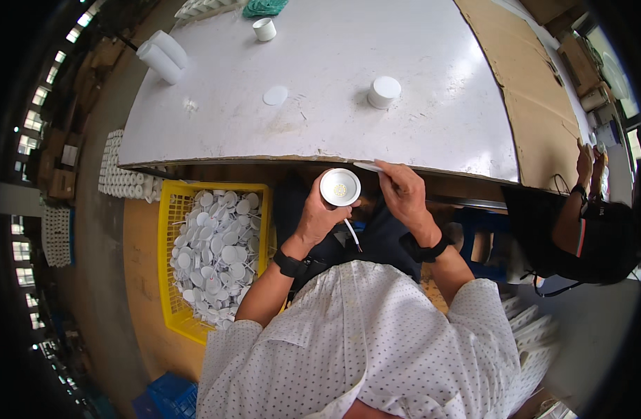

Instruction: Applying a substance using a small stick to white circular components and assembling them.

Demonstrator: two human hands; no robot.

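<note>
The left hand (pixel 319 216) is clamped on a round white housing (pixel 340 187); the right grip (pixel 403 192) pinches a thin disc (pixel 368 167) just beside it (over the worktop (pixel 432 84) edge). A misaligned disc could slip and drop.

Yellow crate (pixel 168 279) at near left, filled with white round caps (pixel 215 251). White table (pixel 418 84) far, bearing a white disc (pixel 275 96), a round white housing (pixel 384 91), a small white cup (pixel 264 29), two white tubes (pixel 163 56) at far left and green mesh (pixel 264 7). Cardboard sheet (pixel 530 91) at right. Another person (pixel 585 223) sits at right.
</note>
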